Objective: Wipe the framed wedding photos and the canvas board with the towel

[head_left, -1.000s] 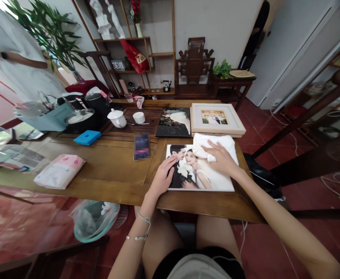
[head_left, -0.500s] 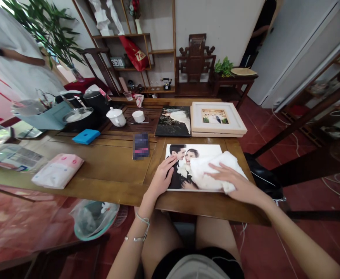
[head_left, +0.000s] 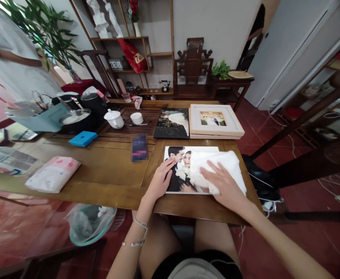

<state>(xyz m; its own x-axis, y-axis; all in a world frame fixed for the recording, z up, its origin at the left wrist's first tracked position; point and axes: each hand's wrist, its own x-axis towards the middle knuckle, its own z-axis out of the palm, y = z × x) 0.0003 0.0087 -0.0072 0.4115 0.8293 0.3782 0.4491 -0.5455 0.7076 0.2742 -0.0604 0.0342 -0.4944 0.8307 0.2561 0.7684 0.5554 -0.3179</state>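
Observation:
A white-edged photo panel (head_left: pixel 182 182) showing a couple lies flat near the table's front edge. My left hand (head_left: pixel 161 179) rests on its left side, fingers stretched out and holding nothing. Over the panel's right part is a bunched white cloth (head_left: pixel 233 166). On top of this cloth my right hand (head_left: pixel 220 182) lies with its fingers spread, pressing it down; the panel beneath is hidden.
Behind the panel are a dark photo panel (head_left: pixel 171 123) and pale wooden frames (head_left: pixel 230 133). A phone (head_left: pixel 139 148), a blue box (head_left: pixel 83 138), a tissue pack (head_left: pixel 53 174) and a lidded white cup (head_left: pixel 114 118) stand leftward. Below is a lined bin (head_left: pixel 91 224). A person (head_left: pixel 12 58) stands far left.
My right hand has slid a little to the left over the panel, fingers now pointing more forward, and the cloth has shifted and spread. My left hand stays on the panel.

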